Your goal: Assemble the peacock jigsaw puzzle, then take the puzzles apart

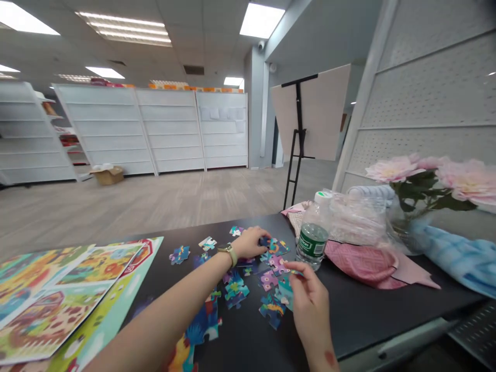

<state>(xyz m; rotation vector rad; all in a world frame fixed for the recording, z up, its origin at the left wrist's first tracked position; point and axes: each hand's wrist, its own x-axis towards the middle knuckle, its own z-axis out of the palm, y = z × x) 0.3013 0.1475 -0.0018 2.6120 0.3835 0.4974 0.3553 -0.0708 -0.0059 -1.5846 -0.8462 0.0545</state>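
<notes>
Colourful jigsaw pieces lie scattered over a black table. My left hand, with a watch on its wrist, reaches to the far side of them; its fingers are curled on a dark blue puzzle piece. My right hand is nearer, thumb and forefinger pinched on a small puzzle piece, mostly hidden. Between the hands lie purple pieces, a teal piece and a blue-orange piece. A larger joined section is partly covered by my left forearm.
A water bottle stands just beyond my right hand. Behind it are clear plastic packaging, pink cloth, a flower vase and blue cloth. Printed picture sheets lie at the left. An easel stands beyond the table.
</notes>
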